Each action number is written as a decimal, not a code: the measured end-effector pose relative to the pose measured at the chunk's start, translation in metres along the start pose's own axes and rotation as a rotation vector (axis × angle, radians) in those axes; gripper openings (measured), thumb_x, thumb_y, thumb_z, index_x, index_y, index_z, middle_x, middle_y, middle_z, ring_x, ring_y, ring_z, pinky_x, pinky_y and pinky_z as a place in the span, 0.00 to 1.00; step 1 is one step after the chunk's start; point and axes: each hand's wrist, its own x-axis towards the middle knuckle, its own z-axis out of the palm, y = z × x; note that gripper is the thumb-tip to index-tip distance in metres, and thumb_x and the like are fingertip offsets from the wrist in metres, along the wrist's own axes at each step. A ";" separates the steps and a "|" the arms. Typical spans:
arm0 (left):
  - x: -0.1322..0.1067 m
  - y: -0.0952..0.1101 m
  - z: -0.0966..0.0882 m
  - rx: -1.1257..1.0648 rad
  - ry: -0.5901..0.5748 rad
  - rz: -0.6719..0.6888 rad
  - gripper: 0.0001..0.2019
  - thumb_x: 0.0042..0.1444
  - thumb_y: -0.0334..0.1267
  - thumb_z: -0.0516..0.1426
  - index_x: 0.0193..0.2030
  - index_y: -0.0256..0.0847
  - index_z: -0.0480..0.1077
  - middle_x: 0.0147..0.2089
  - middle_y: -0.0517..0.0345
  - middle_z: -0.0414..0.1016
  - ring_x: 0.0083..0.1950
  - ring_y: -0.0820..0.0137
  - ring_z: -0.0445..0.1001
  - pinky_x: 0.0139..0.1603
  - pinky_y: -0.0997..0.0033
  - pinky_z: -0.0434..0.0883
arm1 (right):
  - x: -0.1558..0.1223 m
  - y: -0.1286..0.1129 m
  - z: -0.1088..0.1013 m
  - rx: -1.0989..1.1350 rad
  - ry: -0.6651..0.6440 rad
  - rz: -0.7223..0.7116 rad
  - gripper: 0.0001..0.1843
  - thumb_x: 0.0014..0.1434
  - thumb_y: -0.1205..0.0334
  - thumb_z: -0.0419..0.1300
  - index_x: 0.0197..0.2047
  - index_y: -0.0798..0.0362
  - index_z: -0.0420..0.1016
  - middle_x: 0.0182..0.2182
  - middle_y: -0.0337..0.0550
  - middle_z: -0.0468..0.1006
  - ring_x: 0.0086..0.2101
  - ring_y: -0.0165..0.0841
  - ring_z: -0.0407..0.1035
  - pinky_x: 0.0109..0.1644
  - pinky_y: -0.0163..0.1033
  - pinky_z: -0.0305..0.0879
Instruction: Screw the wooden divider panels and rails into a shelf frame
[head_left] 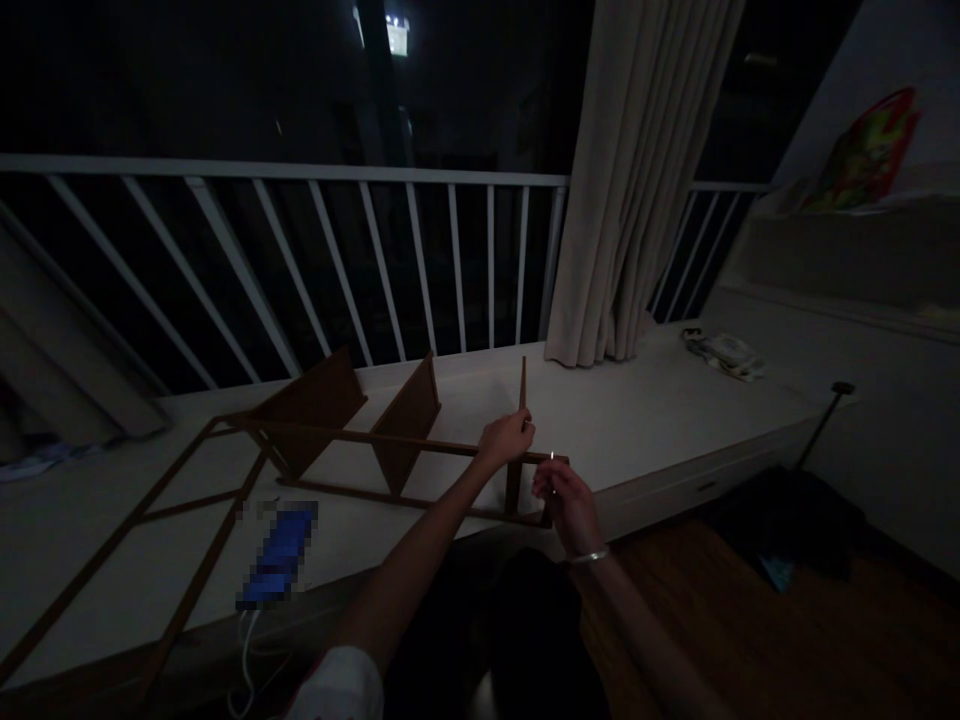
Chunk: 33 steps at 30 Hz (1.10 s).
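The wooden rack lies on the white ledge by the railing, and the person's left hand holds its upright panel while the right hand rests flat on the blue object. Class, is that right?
Not quite. In the head view the right hand is not on the blue object; it is at the rack's near right corner, pinching something small. The left hand does hold the upright panel, on the ledge by the railing.

A white railing [300, 172], a beige curtain [637, 180] and a blurred blue object [277, 555].

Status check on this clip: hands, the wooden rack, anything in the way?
Left hand pinching upright panel of wooden rack. Right hand at the frame corner, small shiny item in fingertips. Blue object lies left, apart.
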 end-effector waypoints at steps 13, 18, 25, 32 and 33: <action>0.008 -0.028 -0.012 -0.559 0.261 -0.075 0.10 0.53 0.35 0.46 0.42 0.43 0.61 0.35 0.58 0.69 0.36 0.73 0.67 0.35 0.74 0.62 | 0.103 -0.009 0.053 -0.496 -0.088 -0.337 0.11 0.52 0.56 0.50 0.34 0.54 0.67 0.29 0.41 0.71 0.31 0.30 0.64 0.37 0.37 0.60; 0.003 -0.037 -0.019 -1.003 0.441 -0.171 0.07 0.54 0.33 0.44 0.37 0.40 0.61 0.31 0.60 0.66 0.34 0.77 0.65 0.31 0.79 0.62 | 0.118 -0.004 0.066 -0.481 -0.041 -0.344 0.12 0.52 0.56 0.49 0.36 0.54 0.66 0.32 0.43 0.71 0.32 0.31 0.64 0.36 0.38 0.61; -0.037 -0.066 -0.049 -1.697 -0.007 -0.247 0.12 0.50 0.44 0.51 0.35 0.37 0.63 0.25 0.61 0.63 0.22 0.82 0.61 0.20 0.83 0.55 | 0.107 0.002 0.098 -0.505 -0.278 -0.375 0.12 0.52 0.56 0.52 0.35 0.53 0.70 0.34 0.43 0.73 0.36 0.32 0.66 0.40 0.40 0.61; -0.095 -0.111 -0.083 -1.775 -0.153 -0.336 0.09 0.46 0.37 0.56 0.32 0.35 0.65 0.28 0.59 0.64 0.23 0.83 0.60 0.17 0.85 0.50 | 0.074 0.005 0.144 -0.456 -0.519 -0.362 0.09 0.53 0.60 0.52 0.33 0.51 0.73 0.38 0.43 0.73 0.37 0.31 0.65 0.43 0.41 0.60; -0.103 -0.116 -0.087 -1.743 -0.143 -0.374 0.09 0.45 0.37 0.56 0.32 0.35 0.65 0.28 0.59 0.64 0.23 0.83 0.60 0.17 0.85 0.50 | 0.070 0.006 0.150 -0.461 -0.564 -0.370 0.09 0.52 0.60 0.53 0.33 0.50 0.73 0.39 0.42 0.73 0.38 0.31 0.65 0.43 0.41 0.60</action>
